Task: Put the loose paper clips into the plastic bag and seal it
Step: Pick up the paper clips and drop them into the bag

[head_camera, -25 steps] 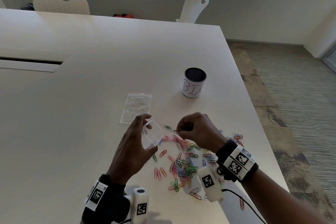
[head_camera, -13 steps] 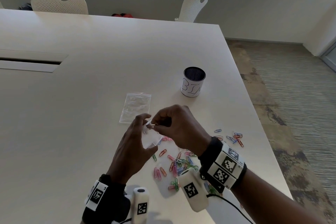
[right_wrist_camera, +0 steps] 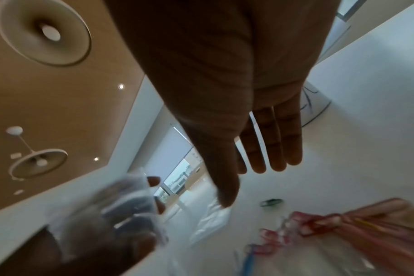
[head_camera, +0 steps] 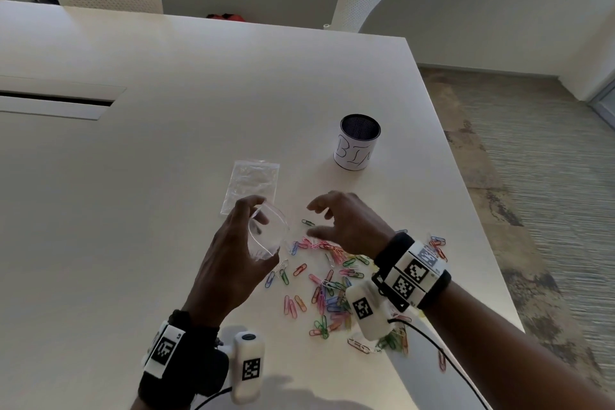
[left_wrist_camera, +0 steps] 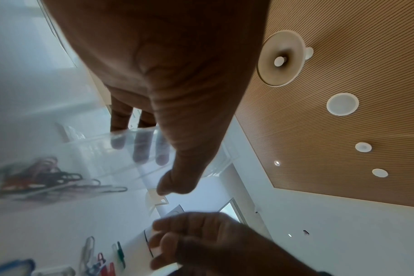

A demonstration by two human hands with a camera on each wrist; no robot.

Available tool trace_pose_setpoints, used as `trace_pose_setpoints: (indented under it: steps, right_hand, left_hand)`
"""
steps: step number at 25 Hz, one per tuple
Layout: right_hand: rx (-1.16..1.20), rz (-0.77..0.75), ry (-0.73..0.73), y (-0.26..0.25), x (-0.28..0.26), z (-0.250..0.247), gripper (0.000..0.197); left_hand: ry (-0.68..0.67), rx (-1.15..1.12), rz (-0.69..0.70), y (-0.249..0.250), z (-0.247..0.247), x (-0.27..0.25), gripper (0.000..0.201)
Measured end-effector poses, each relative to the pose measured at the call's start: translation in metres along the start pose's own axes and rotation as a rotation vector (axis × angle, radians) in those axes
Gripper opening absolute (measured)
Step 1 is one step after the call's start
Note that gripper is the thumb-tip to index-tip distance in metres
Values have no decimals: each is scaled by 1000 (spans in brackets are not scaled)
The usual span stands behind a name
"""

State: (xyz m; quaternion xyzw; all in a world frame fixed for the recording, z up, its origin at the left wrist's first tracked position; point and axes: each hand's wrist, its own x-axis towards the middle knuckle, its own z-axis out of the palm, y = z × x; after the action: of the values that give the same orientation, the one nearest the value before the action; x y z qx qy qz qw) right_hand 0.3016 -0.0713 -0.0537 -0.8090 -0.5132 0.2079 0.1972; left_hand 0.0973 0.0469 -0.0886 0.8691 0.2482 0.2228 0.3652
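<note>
My left hand (head_camera: pixel 244 243) holds a small clear plastic bag (head_camera: pixel 266 233) above the table, mouth spread wide between thumb and fingers; in the left wrist view the fingers (left_wrist_camera: pixel 140 149) show through the bag (left_wrist_camera: pixel 121 155), with a few clips visible inside. My right hand (head_camera: pixel 336 221) hovers just right of the bag, fingers spread and holding nothing (right_wrist_camera: pixel 267 155). Several coloured paper clips (head_camera: pixel 329 289) lie scattered on the white table (head_camera: pixel 133 210) below and right of both hands. A lone green clip (head_camera: pixel 307 222) lies under the right fingertips.
A second clear bag (head_camera: pixel 253 186) lies flat just beyond the left hand. A white cup marked BIN (head_camera: pixel 357 143) stands farther back right. The table's right edge (head_camera: pixel 472 210) runs close to the clips. Two white chairs stand at the far side.
The right hand pinched a clip from the pile, brought it to the bag's mouth, and has now drawn back to the right with spread, empty fingers. The left hand kept holding the bag.
</note>
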Motion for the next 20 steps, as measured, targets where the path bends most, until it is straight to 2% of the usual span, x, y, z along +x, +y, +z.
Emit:
trace_pose_setpoints:
  steps: [3, 5, 6, 8, 13, 15, 18, 20]
  right_hand:
    - [-115, 22, -195, 5, 3, 15, 101]
    - [-192, -18, -245, 4, 3, 24, 114]
    - [-213, -41, -252, 3, 3, 27, 115]
    - [-203, -83, -250, 0, 3, 31, 101]
    - [-145, -170, -222, 0, 2, 35, 36]
    - [-119, -173, -201, 3, 3, 35, 16]
    - [-122, -169, -167, 10, 4, 31, 3]
    - [-166, -190, -132, 12, 3, 28, 5]
  left_hand:
    - [30, -3, -15, -1, -9, -2, 80]
    - [42, 3, -25, -2, -13, -3, 79]
    - [44, 4, -30, -3, -14, -3, 78]
    - [42, 7, -37, -3, -15, -4, 79]
    - [19, 3, -33, -2, -10, -3, 81]
    - [10, 4, -27, -3, -8, -2, 82]
    - [6, 0, -20, -3, -6, -1, 81]
    - [6, 4, -22, -1, -5, 0, 81]
